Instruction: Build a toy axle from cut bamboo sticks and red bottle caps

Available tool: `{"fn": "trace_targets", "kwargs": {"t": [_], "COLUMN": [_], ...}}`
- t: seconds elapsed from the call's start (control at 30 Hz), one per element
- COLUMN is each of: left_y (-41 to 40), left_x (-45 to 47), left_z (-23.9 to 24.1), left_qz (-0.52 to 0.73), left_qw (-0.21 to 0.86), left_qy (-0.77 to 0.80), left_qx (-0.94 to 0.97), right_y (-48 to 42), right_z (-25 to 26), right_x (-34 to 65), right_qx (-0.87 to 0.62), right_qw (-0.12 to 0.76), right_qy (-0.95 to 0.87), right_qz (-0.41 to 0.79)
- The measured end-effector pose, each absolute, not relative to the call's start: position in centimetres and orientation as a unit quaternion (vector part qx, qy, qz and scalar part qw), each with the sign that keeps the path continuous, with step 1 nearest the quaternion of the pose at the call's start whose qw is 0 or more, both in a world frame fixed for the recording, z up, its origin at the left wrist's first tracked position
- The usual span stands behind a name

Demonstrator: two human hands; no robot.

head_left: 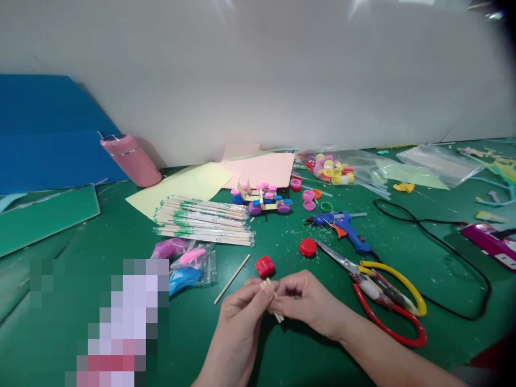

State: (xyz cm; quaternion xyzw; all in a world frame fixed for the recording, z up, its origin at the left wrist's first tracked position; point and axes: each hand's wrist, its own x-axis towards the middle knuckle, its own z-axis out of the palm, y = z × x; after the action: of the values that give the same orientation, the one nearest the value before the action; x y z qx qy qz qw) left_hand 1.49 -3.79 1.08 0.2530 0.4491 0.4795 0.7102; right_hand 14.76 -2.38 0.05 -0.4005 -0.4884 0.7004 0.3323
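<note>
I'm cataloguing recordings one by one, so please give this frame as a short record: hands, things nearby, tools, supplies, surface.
Left hand: pinching short sticks
Right hand: thumb and finger at the same sticks
Nearby: red piece just beyond the hands; loose stick left of it
Tools: scissors and glue gun, both at right
Supplies: wrapped sticks; bagged caps
Surface: green table

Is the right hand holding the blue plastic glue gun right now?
No, the right hand and left hand pinch short pale wooden sticks, while the blue plastic glue gun lies on the green tabletop.
</note>
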Motion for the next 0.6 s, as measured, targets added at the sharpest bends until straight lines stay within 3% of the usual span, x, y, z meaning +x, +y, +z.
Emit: {"fn": "trace_targets", "kwargs": {"t": [0.17,0.6], "left_y": [-3.6,-4.0], "left_x": [1.2,1.5], "left_z": [1.1,2.0], "left_qz": [0.419,0.386], "left_qw": [0.736,0.686], "left_qy": [0.460,0.501], "left_qx": [0.268,0.359], "right_y": [-2.1,-1.5], "right_z": [-0.1,0.0], "right_x": [15.7,17.8], "right_qx": [-0.396,-0.368], "right_qw": [0.304,0.199], "right_qy": [-0.518,-0.616], "right_qz": [0.694,0.667]}}
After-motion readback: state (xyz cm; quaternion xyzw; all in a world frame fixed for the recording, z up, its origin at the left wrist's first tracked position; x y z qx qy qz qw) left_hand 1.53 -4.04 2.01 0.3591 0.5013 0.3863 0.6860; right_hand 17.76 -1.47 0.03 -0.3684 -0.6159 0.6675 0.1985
